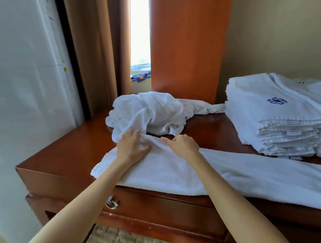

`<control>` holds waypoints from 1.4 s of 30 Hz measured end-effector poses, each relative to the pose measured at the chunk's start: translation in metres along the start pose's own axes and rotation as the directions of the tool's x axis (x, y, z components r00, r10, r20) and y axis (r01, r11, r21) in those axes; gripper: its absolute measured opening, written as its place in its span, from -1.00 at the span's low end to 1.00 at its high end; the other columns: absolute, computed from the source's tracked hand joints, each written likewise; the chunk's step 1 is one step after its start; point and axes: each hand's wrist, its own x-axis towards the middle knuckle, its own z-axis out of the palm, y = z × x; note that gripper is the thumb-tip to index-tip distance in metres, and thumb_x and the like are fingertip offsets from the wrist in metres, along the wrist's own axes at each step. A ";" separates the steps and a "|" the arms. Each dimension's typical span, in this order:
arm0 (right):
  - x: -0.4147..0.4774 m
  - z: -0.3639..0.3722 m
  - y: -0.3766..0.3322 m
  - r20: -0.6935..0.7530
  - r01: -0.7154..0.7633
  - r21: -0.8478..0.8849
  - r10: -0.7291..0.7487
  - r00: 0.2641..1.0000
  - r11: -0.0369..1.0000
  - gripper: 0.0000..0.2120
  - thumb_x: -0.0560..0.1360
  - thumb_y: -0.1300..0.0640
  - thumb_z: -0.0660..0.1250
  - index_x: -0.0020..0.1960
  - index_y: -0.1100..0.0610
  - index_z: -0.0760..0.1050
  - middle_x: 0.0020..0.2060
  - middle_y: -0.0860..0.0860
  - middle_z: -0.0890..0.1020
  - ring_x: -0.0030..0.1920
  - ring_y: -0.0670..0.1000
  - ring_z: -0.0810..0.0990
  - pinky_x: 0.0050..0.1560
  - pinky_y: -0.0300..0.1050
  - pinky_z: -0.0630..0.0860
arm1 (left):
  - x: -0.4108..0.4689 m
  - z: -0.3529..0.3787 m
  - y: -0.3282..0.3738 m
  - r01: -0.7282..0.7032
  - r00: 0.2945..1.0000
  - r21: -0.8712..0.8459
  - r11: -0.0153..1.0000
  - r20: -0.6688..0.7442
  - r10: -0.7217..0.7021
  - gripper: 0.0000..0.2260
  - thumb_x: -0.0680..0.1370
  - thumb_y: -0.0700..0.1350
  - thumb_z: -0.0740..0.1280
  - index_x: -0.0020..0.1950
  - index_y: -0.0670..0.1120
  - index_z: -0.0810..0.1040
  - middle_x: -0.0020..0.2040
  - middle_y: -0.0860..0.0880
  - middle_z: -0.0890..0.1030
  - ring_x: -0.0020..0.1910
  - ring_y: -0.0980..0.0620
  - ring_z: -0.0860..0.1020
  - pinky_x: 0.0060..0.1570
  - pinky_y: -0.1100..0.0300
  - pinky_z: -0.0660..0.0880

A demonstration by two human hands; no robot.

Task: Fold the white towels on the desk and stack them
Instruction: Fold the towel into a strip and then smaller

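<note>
Your left hand [132, 147] lies flat, fingers spread, pressing the long towel [176, 170] down on the table [69, 151] so it cannot slip. Your right hand [182, 144] seems to pinch its edge. The folded stack [277, 116] sits at right.

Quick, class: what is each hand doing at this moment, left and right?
Left hand: open, fingers spread flat on the long towel.
Right hand: closed, pinching a raised fold of the same towel.
</note>
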 end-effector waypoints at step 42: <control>-0.085 0.010 0.002 -0.212 0.707 -0.129 -0.716 0.665 0.695 -0.58 0.31 0.39 0.46 0.10 0.07 0.66 0.06 -0.07 0.69 0.05 0.02 0.67 0.09 -0.01 0.58 | -0.053 -0.107 -0.032 -0.553 0.831 0.286 0.782 0.264 0.490 -0.83 0.45 -0.19 0.42 -0.12 0.01 0.45 -0.07 0.12 0.45 -0.08 0.05 0.48 -0.14 0.22 0.46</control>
